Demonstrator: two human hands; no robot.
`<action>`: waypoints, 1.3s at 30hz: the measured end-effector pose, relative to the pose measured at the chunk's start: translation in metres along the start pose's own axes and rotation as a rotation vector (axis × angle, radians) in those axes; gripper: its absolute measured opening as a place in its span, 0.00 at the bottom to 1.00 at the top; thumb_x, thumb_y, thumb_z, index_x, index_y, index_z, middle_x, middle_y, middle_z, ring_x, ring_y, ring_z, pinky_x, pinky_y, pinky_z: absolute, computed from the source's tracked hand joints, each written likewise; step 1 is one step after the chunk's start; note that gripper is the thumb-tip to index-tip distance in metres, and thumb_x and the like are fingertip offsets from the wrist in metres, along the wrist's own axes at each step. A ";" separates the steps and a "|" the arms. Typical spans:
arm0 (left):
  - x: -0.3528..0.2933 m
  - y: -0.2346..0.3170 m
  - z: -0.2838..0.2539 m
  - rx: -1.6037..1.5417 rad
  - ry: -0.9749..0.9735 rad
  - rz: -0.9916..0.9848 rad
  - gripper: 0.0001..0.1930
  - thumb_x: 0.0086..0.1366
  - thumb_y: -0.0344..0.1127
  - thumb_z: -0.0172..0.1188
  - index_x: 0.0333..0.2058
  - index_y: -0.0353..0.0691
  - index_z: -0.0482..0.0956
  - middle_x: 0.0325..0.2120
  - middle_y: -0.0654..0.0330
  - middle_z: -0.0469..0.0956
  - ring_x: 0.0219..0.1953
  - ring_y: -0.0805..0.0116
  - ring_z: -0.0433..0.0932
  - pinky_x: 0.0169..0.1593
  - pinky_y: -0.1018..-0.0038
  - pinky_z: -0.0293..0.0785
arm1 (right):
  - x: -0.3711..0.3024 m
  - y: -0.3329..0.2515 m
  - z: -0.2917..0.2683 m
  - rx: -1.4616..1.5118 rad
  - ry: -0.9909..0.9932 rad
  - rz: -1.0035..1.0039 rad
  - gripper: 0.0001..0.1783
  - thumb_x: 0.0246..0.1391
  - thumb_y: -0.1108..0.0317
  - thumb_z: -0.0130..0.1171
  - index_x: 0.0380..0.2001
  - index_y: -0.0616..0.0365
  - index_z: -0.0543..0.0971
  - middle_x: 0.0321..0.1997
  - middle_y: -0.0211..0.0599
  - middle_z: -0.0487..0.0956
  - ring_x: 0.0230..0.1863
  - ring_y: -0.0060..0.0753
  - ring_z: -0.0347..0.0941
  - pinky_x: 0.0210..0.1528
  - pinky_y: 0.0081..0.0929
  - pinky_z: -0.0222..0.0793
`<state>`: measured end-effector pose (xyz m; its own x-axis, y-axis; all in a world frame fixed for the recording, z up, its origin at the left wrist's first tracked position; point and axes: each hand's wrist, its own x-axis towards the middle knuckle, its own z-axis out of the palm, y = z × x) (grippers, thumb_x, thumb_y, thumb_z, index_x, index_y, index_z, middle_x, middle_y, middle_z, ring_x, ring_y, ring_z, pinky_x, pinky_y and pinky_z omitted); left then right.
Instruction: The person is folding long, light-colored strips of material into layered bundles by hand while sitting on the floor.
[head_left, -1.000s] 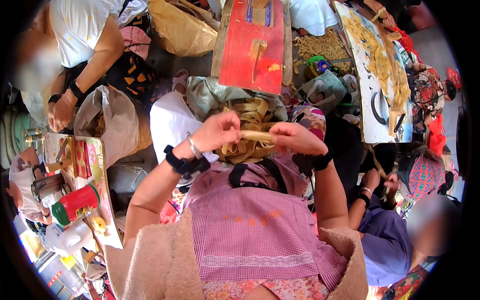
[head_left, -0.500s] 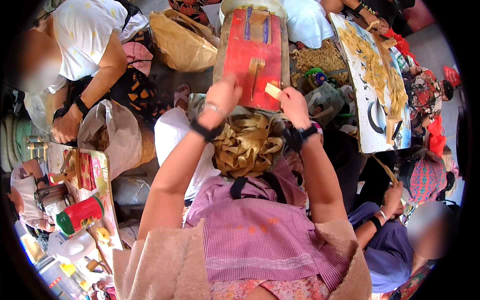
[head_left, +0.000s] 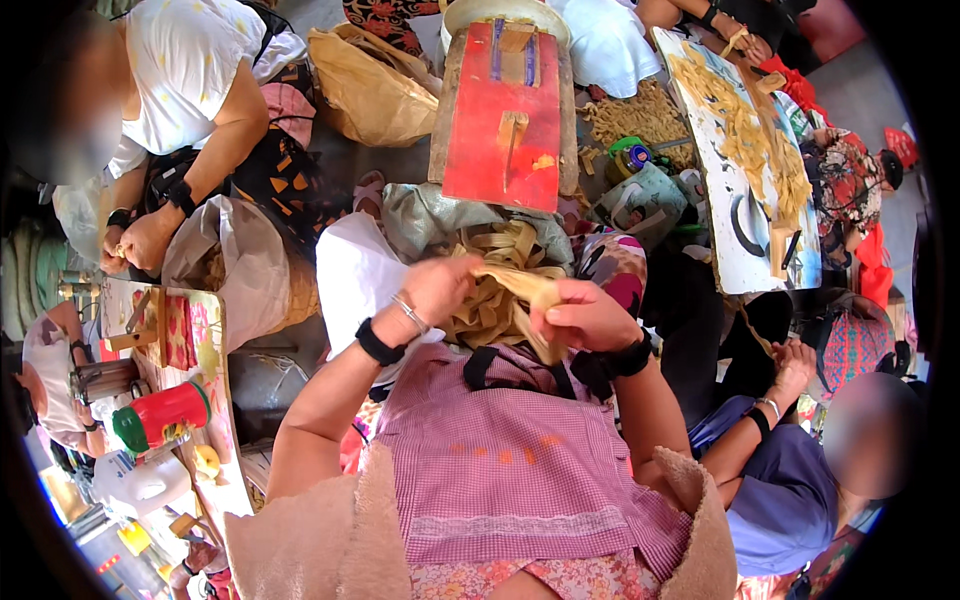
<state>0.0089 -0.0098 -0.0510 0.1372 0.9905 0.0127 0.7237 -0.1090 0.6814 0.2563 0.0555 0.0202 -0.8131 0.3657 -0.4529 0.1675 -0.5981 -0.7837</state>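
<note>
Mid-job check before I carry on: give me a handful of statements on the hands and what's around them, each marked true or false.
1. The left hand and right hand both hold a tan strip. True.
2. The red board lies between the person's chest and their hands. False: the red board is beyond the hands.
3. A heap of strips lies beneath the held strip. True.
4. The red jar with a green lid is on the person's right. False: the red jar is on their left.
5. The white board on the right has tan strips on it. True.
</note>
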 end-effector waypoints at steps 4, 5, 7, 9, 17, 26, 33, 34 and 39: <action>-0.025 0.049 0.012 -0.906 -0.676 -0.247 0.12 0.68 0.38 0.50 0.37 0.36 0.78 0.20 0.64 0.77 0.23 0.76 0.77 0.30 0.79 0.73 | 0.000 -0.012 0.019 -0.291 0.147 -0.107 0.20 0.52 0.73 0.51 0.50 0.60 0.72 0.31 0.24 0.79 0.24 0.16 0.69 0.25 0.13 0.63; -0.022 0.058 0.004 -1.064 -0.653 -0.288 0.13 0.69 0.39 0.49 0.35 0.37 0.77 0.19 0.64 0.76 0.22 0.77 0.76 0.28 0.80 0.72 | 0.011 0.010 0.012 -0.616 0.169 -0.312 0.19 0.51 0.72 0.52 0.48 0.59 0.73 0.33 0.23 0.80 0.27 0.17 0.71 0.28 0.15 0.65; -0.014 0.056 -0.001 -1.312 -0.513 -0.401 0.14 0.69 0.42 0.48 0.33 0.38 0.77 0.17 0.65 0.74 0.19 0.78 0.73 0.25 0.81 0.70 | 0.017 0.023 0.008 -1.041 0.160 -0.285 0.14 0.52 0.67 0.56 0.42 0.60 0.74 0.35 0.27 0.79 0.32 0.21 0.74 0.34 0.22 0.69; -0.009 0.042 -0.005 -1.520 -0.310 -0.445 0.14 0.69 0.42 0.48 0.33 0.39 0.75 0.18 0.66 0.74 0.18 0.78 0.71 0.24 0.83 0.68 | 0.018 0.030 0.011 -0.536 0.252 -0.213 0.14 0.54 0.65 0.56 0.42 0.59 0.73 0.33 0.30 0.79 0.29 0.19 0.73 0.30 0.19 0.68; -0.008 0.049 0.021 -0.943 -0.264 -0.362 0.11 0.62 0.30 0.53 0.43 0.36 0.71 0.32 0.63 0.75 0.28 0.75 0.73 0.33 0.80 0.70 | 0.018 0.044 0.010 0.184 0.299 -0.060 0.17 0.60 0.63 0.51 0.50 0.56 0.68 0.28 0.27 0.75 0.17 0.13 0.63 0.17 0.12 0.58; 0.003 0.051 0.011 -0.524 -0.212 0.100 0.07 0.56 0.28 0.52 0.34 0.37 0.73 0.33 0.54 0.75 0.35 0.53 0.76 0.37 0.69 0.73 | 0.018 0.048 -0.003 0.302 0.115 -0.018 0.21 0.56 0.66 0.56 0.52 0.56 0.67 0.28 0.28 0.75 0.21 0.14 0.67 0.19 0.11 0.61; -0.003 0.058 0.028 -0.222 -0.011 -0.027 0.08 0.59 0.36 0.54 0.31 0.37 0.71 0.28 0.50 0.76 0.31 0.48 0.76 0.34 0.63 0.73 | 0.030 0.070 0.011 -0.704 0.548 -0.335 0.16 0.49 0.70 0.55 0.43 0.61 0.76 0.36 0.37 0.73 0.36 0.25 0.71 0.36 0.25 0.69; -0.003 0.057 0.028 -0.215 -0.030 -0.053 0.08 0.59 0.36 0.54 0.31 0.37 0.71 0.28 0.50 0.76 0.31 0.48 0.76 0.34 0.62 0.73 | 0.031 0.076 0.007 -0.680 0.542 -0.327 0.15 0.50 0.70 0.55 0.43 0.61 0.76 0.37 0.36 0.73 0.37 0.25 0.71 0.36 0.24 0.69; -0.004 0.038 0.029 -0.272 0.058 -0.069 0.07 0.58 0.35 0.57 0.31 0.39 0.71 0.26 0.51 0.75 0.30 0.49 0.76 0.33 0.62 0.73 | 0.025 0.060 0.010 -0.178 0.338 -0.125 0.17 0.55 0.70 0.53 0.48 0.60 0.74 0.43 0.31 0.74 0.40 0.21 0.72 0.38 0.19 0.69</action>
<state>0.0554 -0.0201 -0.0459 0.0491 0.9988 -0.0039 0.5209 -0.0223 0.8533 0.2401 0.0212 -0.0338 -0.6095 0.6593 -0.4404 0.1967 -0.4123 -0.8895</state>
